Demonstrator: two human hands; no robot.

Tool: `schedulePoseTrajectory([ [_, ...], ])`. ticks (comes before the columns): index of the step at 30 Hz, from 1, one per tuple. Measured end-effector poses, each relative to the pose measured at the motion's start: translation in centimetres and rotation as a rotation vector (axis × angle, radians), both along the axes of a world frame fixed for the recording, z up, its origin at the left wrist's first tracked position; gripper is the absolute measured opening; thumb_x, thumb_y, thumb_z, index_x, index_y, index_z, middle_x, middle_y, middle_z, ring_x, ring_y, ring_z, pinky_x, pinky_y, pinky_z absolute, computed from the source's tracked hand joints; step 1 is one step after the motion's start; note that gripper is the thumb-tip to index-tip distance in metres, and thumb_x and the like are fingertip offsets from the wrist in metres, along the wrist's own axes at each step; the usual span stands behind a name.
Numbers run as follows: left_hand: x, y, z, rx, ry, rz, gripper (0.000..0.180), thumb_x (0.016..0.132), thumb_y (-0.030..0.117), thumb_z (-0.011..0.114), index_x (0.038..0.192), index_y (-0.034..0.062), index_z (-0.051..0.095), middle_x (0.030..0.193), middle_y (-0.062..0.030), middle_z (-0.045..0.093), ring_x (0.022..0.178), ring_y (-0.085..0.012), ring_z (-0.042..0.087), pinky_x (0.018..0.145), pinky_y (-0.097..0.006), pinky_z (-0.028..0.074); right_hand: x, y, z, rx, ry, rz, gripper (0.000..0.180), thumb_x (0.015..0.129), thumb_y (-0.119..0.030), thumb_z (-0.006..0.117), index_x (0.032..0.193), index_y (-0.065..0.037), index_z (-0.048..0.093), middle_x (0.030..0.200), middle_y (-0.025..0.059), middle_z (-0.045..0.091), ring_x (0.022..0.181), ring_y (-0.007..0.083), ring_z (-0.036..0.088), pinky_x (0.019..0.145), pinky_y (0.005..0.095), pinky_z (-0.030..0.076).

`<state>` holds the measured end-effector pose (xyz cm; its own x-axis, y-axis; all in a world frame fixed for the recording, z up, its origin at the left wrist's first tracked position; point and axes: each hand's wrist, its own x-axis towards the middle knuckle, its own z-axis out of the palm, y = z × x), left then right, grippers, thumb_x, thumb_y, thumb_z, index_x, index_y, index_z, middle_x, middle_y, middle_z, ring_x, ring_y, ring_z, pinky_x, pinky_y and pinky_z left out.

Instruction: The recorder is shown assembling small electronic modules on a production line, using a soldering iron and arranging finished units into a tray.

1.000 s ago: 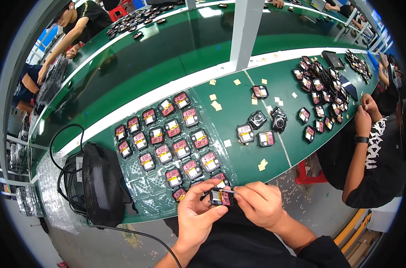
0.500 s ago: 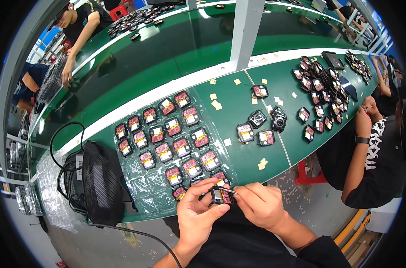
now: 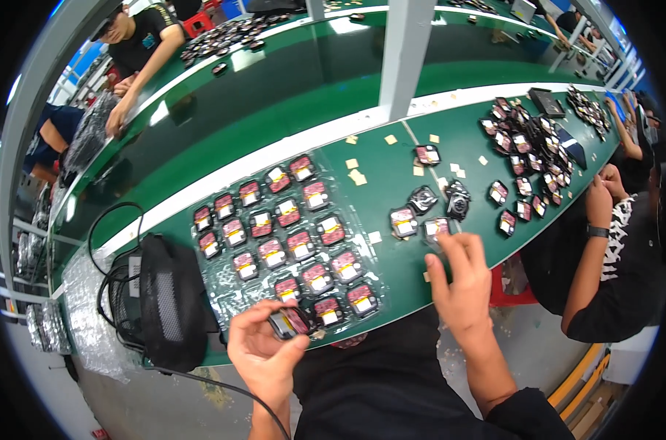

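Note:
My left hand [image 3: 263, 356] pinches a small square black watch-like case [image 3: 292, 323] by its edges, tilted, with a red inside showing. It hovers at the near edge of a clear plastic tray [image 3: 234, 290]. In the tray lie rows of similar open cases [image 3: 301, 244], with red boards, pale blocks and yellow strips. My right hand [image 3: 461, 286] is over the table to the right, thumb and fingers apart. Its fingertips are close to one open case [image 3: 435, 227]; whether they touch it I cannot tell. Another open case [image 3: 403, 222] and two dark cases [image 3: 458, 198] lie just beyond.
A black mesh bag [image 3: 173, 301] with cables stands left of the tray. Farther right is a heap of cases [image 3: 527, 143]. Small yellowish squares [image 3: 357, 177] are scattered about. A grey post [image 3: 405, 59] rises behind the table. Co-workers sit at right [image 3: 604, 242] and far left [image 3: 138, 59].
My left hand has moved left with the case. My right hand, earlier at that case with a thin metal tool, has moved away to the right and opened; the tool is no longer visible.

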<state>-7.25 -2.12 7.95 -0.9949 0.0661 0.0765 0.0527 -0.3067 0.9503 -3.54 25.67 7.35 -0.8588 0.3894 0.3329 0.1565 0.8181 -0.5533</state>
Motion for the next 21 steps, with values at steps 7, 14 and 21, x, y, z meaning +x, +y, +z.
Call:
schedulePoseTrajectory([
  [7, -5.6, -4.3, 0.1, -0.538, 0.136, 0.250, 0.035, 0.095, -0.012, 0.066, 0.130, -0.0112, 0.064, 0.121, -0.0100, 0.062, 0.116, -0.0216, 0.067, 0.098, -0.033, 0.057, -0.1, 0.6, -0.6, 0.072, -0.164, -0.111, 0.042, 0.085, -0.024, 0.087, 0.116, -0.007, 0.064, 0.123, 0.0127, 0.060, 0.083, 0.0369, 0.071, 0.070, 0.0479, 0.057],
  [14, -7.7, -6.6, -1.1, -1.295, 0.307, 0.385, 0.026, 0.092, 0.001, 0.073, 0.118, -0.0052, 0.073, 0.134, -0.0243, 0.065, 0.115, -0.0423, 0.067, 0.103, -0.047, 0.052, 0.2, 0.7, -0.7, -0.026, -0.095, -0.050, 0.036, 0.080, -0.016, 0.089, 0.105, -0.005, 0.064, 0.117, 0.0117, 0.063, 0.084, 0.0343, 0.072, 0.071, 0.0438, 0.058],
  [21, -8.1, -5.6, -1.0, -1.488, 0.403, 0.460, 0.028, 0.087, 0.002, 0.079, 0.115, -0.0009, 0.074, 0.129, -0.0172, 0.066, 0.132, -0.0394, 0.054, 0.110, -0.050, 0.045, 1.4, -1.0, -0.3, -0.178, 0.263, 0.306, 0.054, 0.070, -0.014, 0.098, 0.111, 0.001, 0.066, 0.120, 0.0193, 0.066, 0.091, 0.0262, 0.072, 0.075, 0.0343, 0.062],
])
